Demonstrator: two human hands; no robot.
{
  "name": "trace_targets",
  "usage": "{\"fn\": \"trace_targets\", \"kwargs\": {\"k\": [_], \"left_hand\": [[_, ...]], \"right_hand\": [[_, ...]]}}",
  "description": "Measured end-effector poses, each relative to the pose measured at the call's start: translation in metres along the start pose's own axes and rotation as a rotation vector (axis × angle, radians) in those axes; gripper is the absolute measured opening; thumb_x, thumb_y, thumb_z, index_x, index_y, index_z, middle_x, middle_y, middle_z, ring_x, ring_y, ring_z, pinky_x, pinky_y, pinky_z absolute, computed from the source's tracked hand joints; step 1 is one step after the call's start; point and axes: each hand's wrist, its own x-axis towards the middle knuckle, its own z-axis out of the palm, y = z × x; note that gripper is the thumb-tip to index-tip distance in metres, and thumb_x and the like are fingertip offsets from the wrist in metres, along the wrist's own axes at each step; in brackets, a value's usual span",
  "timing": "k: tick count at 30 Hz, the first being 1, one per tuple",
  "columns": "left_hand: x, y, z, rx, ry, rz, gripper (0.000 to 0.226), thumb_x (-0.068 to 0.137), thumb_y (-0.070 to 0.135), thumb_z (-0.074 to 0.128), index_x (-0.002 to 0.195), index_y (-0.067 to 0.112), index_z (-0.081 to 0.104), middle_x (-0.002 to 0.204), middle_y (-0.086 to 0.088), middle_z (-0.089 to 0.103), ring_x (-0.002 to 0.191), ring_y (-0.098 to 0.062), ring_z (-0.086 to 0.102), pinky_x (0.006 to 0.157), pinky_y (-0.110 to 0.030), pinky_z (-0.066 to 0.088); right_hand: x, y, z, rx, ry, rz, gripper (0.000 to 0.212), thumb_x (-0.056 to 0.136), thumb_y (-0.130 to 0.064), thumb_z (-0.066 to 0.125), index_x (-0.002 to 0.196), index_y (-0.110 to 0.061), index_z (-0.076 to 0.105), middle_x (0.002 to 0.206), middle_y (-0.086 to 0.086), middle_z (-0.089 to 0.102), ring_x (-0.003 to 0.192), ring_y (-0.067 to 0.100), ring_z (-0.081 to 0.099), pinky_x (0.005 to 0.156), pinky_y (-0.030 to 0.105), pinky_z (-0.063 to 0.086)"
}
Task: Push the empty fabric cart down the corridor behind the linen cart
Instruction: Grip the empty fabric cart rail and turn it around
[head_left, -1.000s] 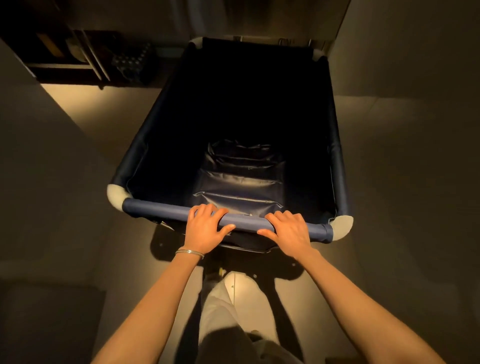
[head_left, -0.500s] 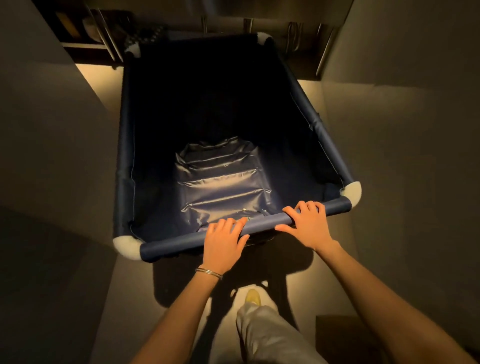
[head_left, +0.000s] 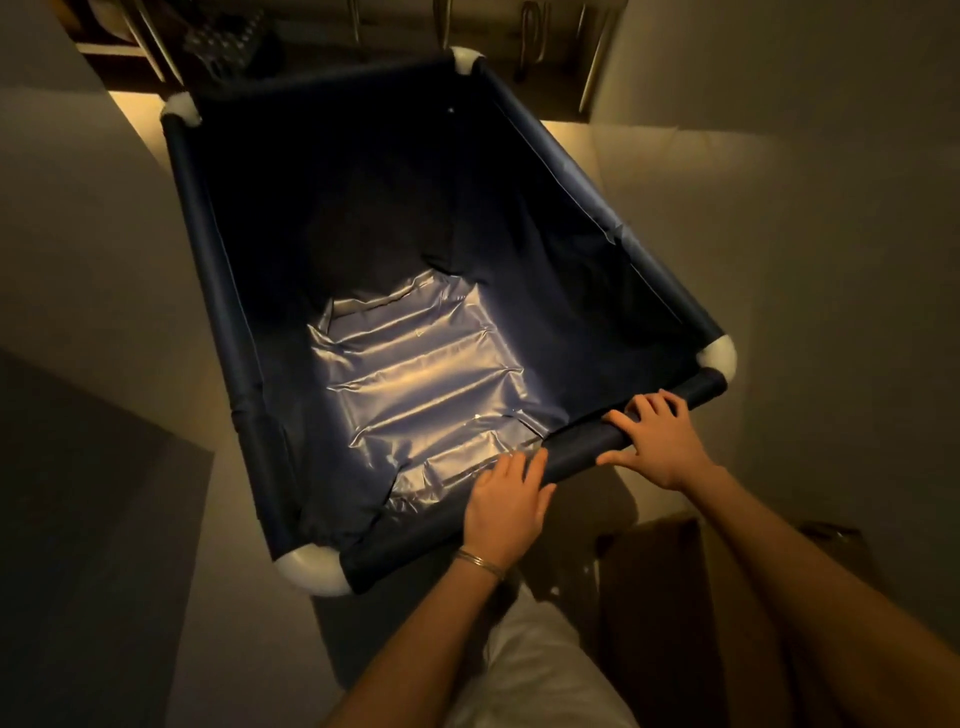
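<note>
since the earlier frame the fabric cart (head_left: 395, 291) has swung further, its far end pointing up and left and its near rail (head_left: 582, 452) slanting up to the right. the left hand (head_left: 506, 501) lies curled over that rail near its middle, fingers (head_left: 524, 462) draped forward onto the dark cloth; the right hand (head_left: 657, 434) is clasped over the rail closer to the white corner (head_left: 719, 358), thumb below. the cart is empty, only its shiny liner (head_left: 415, 379) showing. metal frames at the top, likely the linen cart (head_left: 535, 31), stand just beyond its far edge. the step in hand looks like steering mid-push. the next move calls for straightening the cart between the walls (head_left: 779, 182), then pushing evenly without bumping what is ahead.
</note>
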Motion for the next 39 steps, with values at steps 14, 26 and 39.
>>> {"fn": "trace_targets", "kwargs": {"k": [14,26,39], "left_hand": [[-0.054,0.012,-0.004,-0.039,0.009,0.098,0.045,0.086,0.047,0.039,0.116,0.019,0.058,0.088,0.0,0.065,0.078,-0.018,0.061,0.06,-0.029,0.049],[-0.002,-0.043,-0.007,0.016,0.103,0.018,0.044,0.081,0.056,0.047,0.105,0.023,0.063,0.087,-0.002,0.064,0.08,-0.024,0.057,0.069,-0.037,0.036],[0.135,-0.077,-0.002,0.05,0.143,-0.15,0.048,0.081,0.064,0.046,0.097,0.022,0.06,0.087,-0.006,0.059,0.084,-0.026,0.051,0.086,-0.04,0.034]], "right_hand": [[-0.09,-0.029,0.027,0.051,0.02,0.153,0.082,0.076,-0.08,0.01,0.111,-0.026,0.06,0.105,0.015,0.06,0.105,0.037,0.05,0.101,0.049,0.015],[-0.041,-0.062,0.025,0.185,0.192,0.266,0.076,0.076,-0.081,0.018,0.104,-0.026,0.062,0.097,0.012,0.059,0.096,0.034,0.051,0.097,0.048,0.02],[0.094,-0.025,0.003,0.229,0.226,0.278,0.073,0.074,-0.079,0.021,0.108,-0.027,0.059,0.108,0.012,0.057,0.103,0.034,0.046,0.094,0.049,0.017]]}}
